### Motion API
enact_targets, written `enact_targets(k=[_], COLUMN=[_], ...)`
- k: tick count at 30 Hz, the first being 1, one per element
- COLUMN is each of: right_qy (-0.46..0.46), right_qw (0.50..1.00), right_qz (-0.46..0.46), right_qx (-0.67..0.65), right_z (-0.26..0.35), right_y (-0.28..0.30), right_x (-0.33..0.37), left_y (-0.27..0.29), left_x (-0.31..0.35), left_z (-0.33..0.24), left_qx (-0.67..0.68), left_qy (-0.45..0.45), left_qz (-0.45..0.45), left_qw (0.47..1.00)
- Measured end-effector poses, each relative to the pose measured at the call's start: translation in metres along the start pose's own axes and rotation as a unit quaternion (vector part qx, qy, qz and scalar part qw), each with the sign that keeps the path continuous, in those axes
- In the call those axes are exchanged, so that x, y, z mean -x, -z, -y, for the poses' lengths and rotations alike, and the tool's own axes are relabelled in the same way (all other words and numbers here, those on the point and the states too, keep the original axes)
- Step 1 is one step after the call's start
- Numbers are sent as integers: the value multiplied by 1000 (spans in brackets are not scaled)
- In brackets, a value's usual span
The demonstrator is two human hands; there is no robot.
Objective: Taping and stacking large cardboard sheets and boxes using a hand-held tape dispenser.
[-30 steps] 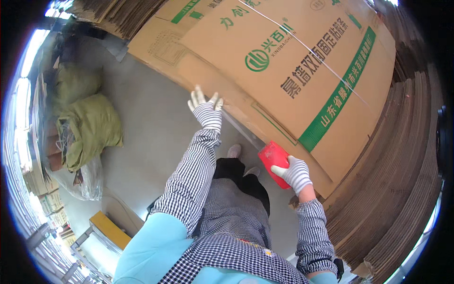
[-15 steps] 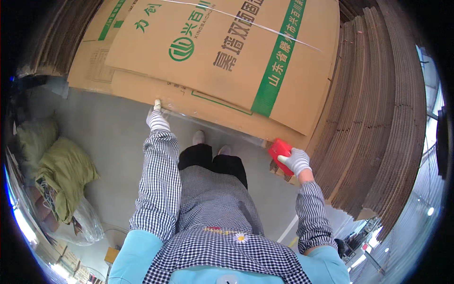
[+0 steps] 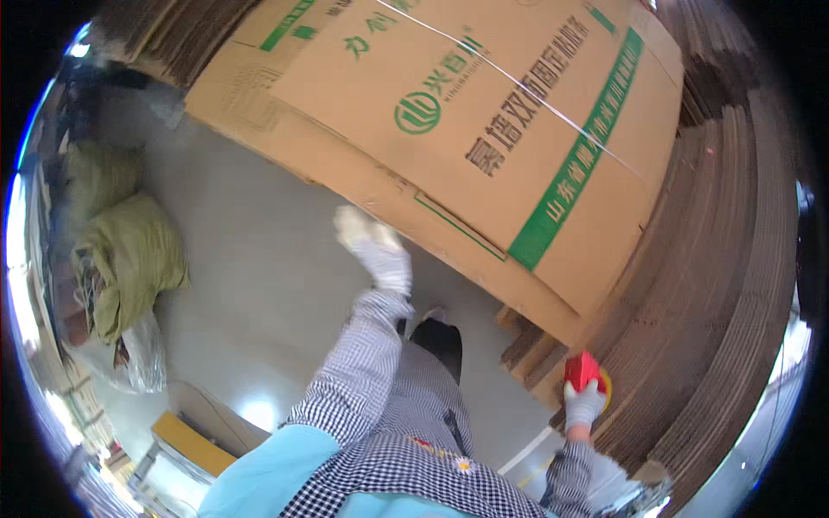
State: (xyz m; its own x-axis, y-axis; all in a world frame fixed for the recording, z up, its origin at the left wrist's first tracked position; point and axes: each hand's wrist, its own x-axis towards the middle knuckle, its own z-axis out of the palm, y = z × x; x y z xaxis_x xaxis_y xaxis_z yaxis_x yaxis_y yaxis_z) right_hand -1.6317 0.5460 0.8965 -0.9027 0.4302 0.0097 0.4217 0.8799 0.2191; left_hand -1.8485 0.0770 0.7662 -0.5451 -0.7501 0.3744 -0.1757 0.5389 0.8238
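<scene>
A stack of flat brown cardboard cartons (image 3: 380, 112) with green and black print lies before me, a thin white strap across it. My left hand (image 3: 373, 246), in a white glove, hangs just off the near edge of the cardboard. It is a little blurred, but the fingers look apart and nothing shows in them. At the near right corner of the stack my gloved right hand (image 3: 585, 407) is closed on a red tape dispenser (image 3: 581, 369). A rounded yellow edge shows beside the dispenser.
Tall piles of folded cardboard (image 3: 691, 302) stand along the right, more (image 3: 164, 39) at the far left. Green woven sacks (image 3: 142, 259) and a clear plastic bag (image 3: 138, 358) sit on the grey floor (image 3: 250, 233) at left. A yellow-topped box (image 3: 194, 445) stands near lower left.
My left hand has come off the cardboard edge and moved right. The right hand has shifted lower and farther right with the tape dispenser. The whole view has turned.
</scene>
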Motion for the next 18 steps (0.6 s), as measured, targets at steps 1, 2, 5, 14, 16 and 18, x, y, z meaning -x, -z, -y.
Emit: enact_targets(k=[1,2,5,14,16,18], right_qy=[-45,-96,-56,-36,-99,-91], right_qw=[998,992,977,937,827,791], right_qz=[32,67,190,288,260,274], right_qx=[-28,-52,-77,-196,-489,-539], right_z=[-23,-42,-11,30,34,43], right_y=[-30,-53,-63,-2,10,17], right_x=[19,29,59,101,107,105], left_y=[-12,-17,-33,-17,23,-10], left_x=[19,34,-56,113,142,150], left_z=[-3,-22,2,-84,-157,-109], left_qx=[-121,-67,-183,260,5,-58], left_qy=[-83,-77,31,452,320,140], left_qz=[137,198,43,323,512,566], left_qw=[980,975,982,790,797,811])
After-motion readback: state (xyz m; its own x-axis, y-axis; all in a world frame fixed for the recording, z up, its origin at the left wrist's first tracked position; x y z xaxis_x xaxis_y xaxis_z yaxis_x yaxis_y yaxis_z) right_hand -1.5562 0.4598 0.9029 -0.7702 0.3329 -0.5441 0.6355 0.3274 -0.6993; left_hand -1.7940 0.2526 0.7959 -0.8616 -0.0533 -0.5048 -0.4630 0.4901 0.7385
